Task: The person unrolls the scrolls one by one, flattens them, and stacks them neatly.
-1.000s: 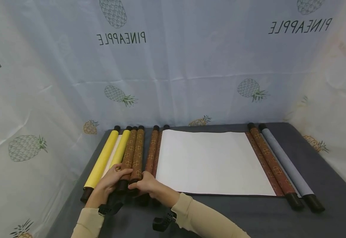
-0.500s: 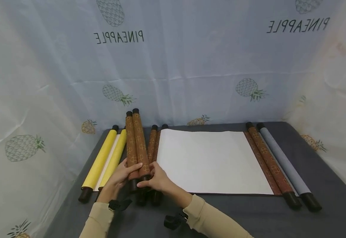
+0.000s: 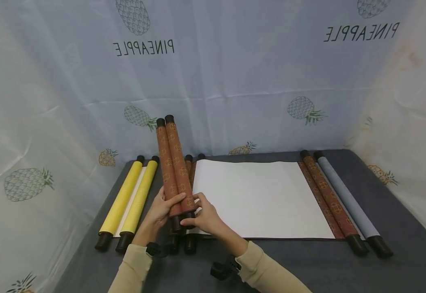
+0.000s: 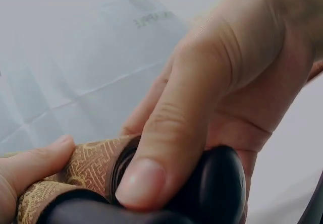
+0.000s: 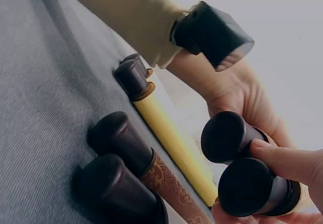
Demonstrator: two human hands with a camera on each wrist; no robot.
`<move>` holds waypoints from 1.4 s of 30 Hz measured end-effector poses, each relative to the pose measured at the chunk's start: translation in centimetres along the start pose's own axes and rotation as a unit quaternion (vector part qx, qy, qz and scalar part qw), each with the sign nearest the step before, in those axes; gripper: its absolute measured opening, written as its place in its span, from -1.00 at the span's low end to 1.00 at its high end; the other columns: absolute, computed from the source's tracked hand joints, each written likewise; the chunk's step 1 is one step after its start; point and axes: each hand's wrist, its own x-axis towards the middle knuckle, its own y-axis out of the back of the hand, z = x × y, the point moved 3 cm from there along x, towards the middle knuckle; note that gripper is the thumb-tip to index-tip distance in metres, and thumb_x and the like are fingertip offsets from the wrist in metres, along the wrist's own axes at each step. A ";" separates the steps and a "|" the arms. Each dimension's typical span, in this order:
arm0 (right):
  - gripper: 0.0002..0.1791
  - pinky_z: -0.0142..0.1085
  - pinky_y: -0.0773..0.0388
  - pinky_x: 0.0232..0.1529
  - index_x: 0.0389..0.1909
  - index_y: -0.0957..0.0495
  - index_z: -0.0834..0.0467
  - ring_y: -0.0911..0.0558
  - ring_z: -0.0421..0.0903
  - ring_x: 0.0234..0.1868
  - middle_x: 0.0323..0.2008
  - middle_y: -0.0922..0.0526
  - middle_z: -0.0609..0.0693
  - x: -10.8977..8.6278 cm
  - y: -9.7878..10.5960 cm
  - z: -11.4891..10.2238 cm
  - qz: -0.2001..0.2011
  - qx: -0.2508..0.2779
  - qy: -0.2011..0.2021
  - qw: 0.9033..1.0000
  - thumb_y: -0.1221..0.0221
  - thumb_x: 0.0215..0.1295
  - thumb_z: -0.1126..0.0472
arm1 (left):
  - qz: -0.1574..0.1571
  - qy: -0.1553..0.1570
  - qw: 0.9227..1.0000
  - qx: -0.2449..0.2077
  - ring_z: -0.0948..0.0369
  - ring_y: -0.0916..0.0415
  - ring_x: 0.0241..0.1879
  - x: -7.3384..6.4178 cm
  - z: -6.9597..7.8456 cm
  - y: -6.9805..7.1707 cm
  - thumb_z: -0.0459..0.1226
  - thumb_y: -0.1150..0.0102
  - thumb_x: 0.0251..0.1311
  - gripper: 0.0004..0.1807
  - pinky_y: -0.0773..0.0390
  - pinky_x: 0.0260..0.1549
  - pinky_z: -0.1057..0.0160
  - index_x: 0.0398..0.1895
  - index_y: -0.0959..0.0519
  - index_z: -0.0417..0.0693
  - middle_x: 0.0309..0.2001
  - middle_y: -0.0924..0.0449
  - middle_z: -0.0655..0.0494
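Both hands hold a rolled brown patterned scroll (image 3: pixel 172 171) with paired rollers and dark end knobs, tilted with its far end up off the table. My left hand (image 3: pixel 162 208) grips it from the left, its thumb across the near part. From the right, my right hand (image 3: pixel 208 216) pinches the near end, thumb on a dark end knob (image 4: pixel 222 183). In the right wrist view the two knobs (image 5: pixel 245 186) face the camera, side by side. Below the held scroll, another brown roller (image 5: pixel 174 188) lies on the table, partly hidden in the head view.
A white sheet (image 3: pixel 257 199) lies spread out, with a brown roller (image 3: pixel 330 195) at its right. Beyond that is a grey roller (image 3: pixel 348 199). Two yellow rollers (image 3: pixel 140 195) with a pale strip between them lie at left. Pineapple-printed cloth (image 3: pixel 213 73) hangs behind the dark table (image 3: pixel 271 256).
The brown scroll has been lifted from beside the yellow rollers and moved right, its far end rising. Both hands have moved right with it, uncovering the near ends of the yellow rollers.
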 end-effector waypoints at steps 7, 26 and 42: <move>-0.21 -0.38 -0.51 -0.45 0.20 -0.23 0.27 -0.61 -0.18 -0.46 -0.12 -0.56 0.30 -0.6 1.8 0.4 0.002 0.021 0.006 1.000 -0.44 -0.01 0.25 | -0.004 -0.019 1.000 0.002 0.26 -0.52 -0.04 0.3 0.7 -2.1 -0.37 -0.21 0.19 -0.24 -0.62 -0.08 0.22 0.42 -0.08 -0.01 0.17 -0.36 -0.04; -0.39 -0.10 -0.62 0.02 0.24 -0.38 0.28 -0.64 0.01 -0.01 0.07 -0.58 0.27 -0.6 10.8 1.7 0.077 0.059 -0.098 0.990 -0.19 0.29 0.00 | -0.066 -0.035 0.994 -0.079 0.24 -0.60 -0.07 1.1 2.0 -10.1 -0.40 -0.24 0.14 -0.12 -0.64 -0.09 0.25 0.48 -0.02 0.07 0.29 -0.35 -0.17; -0.47 -0.05 -0.53 0.18 0.21 -0.42 0.32 -0.55 -0.01 0.10 0.14 -0.52 0.25 -1.6 14.8 1.8 0.111 0.077 -0.076 0.988 -0.12 0.37 0.06 | -0.114 -0.016 0.992 -0.055 0.20 -0.61 -0.10 0.8 1.8 -14.0 -0.31 -0.34 0.07 -0.20 -0.64 -0.07 0.16 0.40 -0.20 0.04 0.22 -0.44 -0.14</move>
